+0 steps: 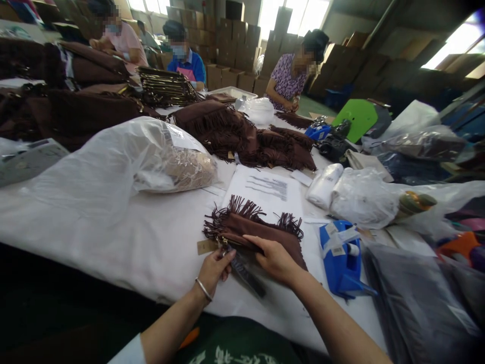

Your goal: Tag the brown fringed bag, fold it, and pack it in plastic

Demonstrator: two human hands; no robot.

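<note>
A brown fringed pouch (271, 233) lies on the white-covered table in front of me, its fringe spread toward the far side. At its left corner my left hand (216, 268) pinches a dark strap (246, 275) between thumb and fingers. A small tan tag (206, 246) hangs beside that corner. My right hand (275, 258) rests on the pouch's near edge, its index finger stretched along the top and the other fingers curled at the edge. Beyond the pouch lies a printed white sheet (265, 189).
A blue tape dispenser (343, 260) stands at the right, next to dark packed goods (417, 303). A large clear bag (125, 156) lies at the left. More brown fringed pieces (242, 131) are heaped beyond. Three people work across the table, with cardboard boxes (238, 38) behind.
</note>
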